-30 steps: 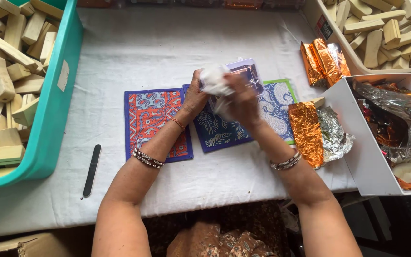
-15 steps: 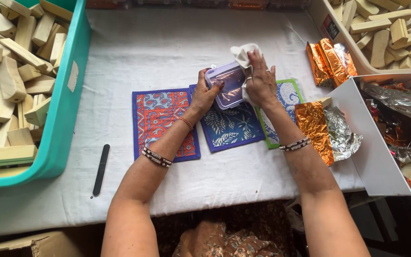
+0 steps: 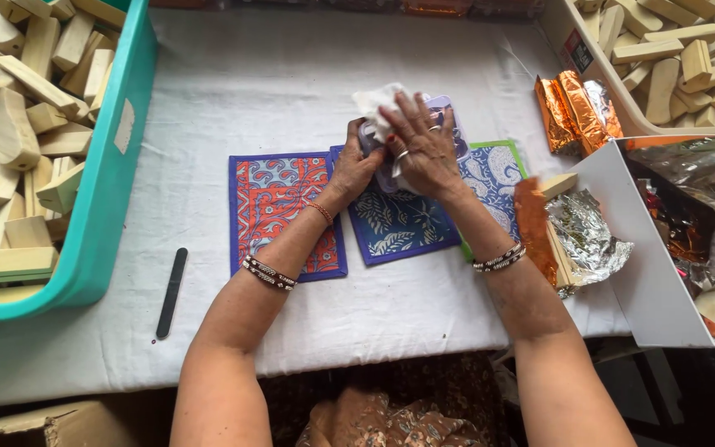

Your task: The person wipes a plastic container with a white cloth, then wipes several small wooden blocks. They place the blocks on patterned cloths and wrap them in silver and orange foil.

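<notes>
Left hand (image 3: 356,165) clamps the clear plastic container (image 3: 448,116) at 12 o'clock above the blue leaf-print mat (image 3: 395,228), steadying it while right hand (image 3: 419,145), fingers spread, presses a white cloth (image 3: 372,101) onto it.

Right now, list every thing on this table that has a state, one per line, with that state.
Left hand: gripping the plastic box's left end.
Right hand: spread flat over the box, pressing the cloth.
Plastic box: held above the mats, mostly covered.
White cloth: crumpled under the right hand.
Three mats: lying flat, edges overlapping.
Nail file: lying flat, untouched.
Teal bin: full of wooden blocks.
Foil sheets: crumpled.
</notes>
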